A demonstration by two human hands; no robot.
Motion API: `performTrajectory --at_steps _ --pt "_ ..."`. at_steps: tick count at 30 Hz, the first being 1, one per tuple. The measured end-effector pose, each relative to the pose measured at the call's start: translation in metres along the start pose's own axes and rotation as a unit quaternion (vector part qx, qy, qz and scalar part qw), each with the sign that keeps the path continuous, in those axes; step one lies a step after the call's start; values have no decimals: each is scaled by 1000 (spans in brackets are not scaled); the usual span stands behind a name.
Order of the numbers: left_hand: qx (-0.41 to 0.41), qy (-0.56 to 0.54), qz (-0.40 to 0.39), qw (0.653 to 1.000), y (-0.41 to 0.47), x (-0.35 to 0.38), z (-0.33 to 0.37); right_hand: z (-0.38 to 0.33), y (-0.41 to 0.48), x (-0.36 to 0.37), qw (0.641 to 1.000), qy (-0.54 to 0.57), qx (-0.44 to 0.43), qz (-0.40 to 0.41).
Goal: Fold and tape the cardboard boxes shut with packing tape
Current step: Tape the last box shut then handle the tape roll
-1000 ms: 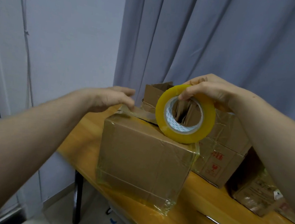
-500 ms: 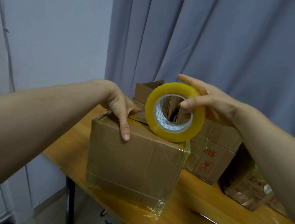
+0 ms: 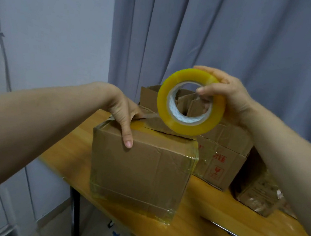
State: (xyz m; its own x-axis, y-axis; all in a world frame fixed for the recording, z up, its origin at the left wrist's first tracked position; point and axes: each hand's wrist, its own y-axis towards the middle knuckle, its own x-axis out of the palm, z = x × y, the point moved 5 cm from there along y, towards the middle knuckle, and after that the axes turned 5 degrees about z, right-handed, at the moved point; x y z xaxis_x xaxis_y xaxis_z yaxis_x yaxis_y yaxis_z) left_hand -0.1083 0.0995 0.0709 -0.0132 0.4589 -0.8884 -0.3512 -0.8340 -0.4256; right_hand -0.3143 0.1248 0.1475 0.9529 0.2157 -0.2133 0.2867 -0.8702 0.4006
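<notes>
Left hand (image 3: 122, 113): lies on the top near edge of the front cardboard box (image 3: 140, 169). The index finger is straight and pressed flat over the edge onto the front face. The thumb points right, against the pulled tape strip (image 3: 149, 115) on the box top. The other fingers are hidden, so their curl cannot be judged.

Right hand (image 3: 228, 94): pinches the packing tape roll (image 3: 187, 129), thumb inside the core and fingers curled over the outer rim. The roll is held on edge, just above the far right part of the box top. The tape strip runs from it toward the left hand.

The front cardboard box sits on the wooden desk (image 3: 197, 227) near its left end, with clear tape across its lower front and right corner.

Behind it is an open-flapped box (image 3: 149, 98), and to the right a box with red print (image 3: 219, 168). Farther right is a crumpled box (image 3: 257, 196). A slim metal tool (image 3: 234, 235) lies on the desk well apart from the front cardboard box. A grey curtain (image 3: 233, 40) hangs behind.
</notes>
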Motion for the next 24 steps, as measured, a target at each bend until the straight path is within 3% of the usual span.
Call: performTrajectory --at_steps 9,24 --pt "0 -1 -8 1000 -2 0 0 -3 -16 -56 982 -132 112 -74" --pt "-34 14 -7 999 -1 -1 3 37 -35 -75 975 -133 159 -73"
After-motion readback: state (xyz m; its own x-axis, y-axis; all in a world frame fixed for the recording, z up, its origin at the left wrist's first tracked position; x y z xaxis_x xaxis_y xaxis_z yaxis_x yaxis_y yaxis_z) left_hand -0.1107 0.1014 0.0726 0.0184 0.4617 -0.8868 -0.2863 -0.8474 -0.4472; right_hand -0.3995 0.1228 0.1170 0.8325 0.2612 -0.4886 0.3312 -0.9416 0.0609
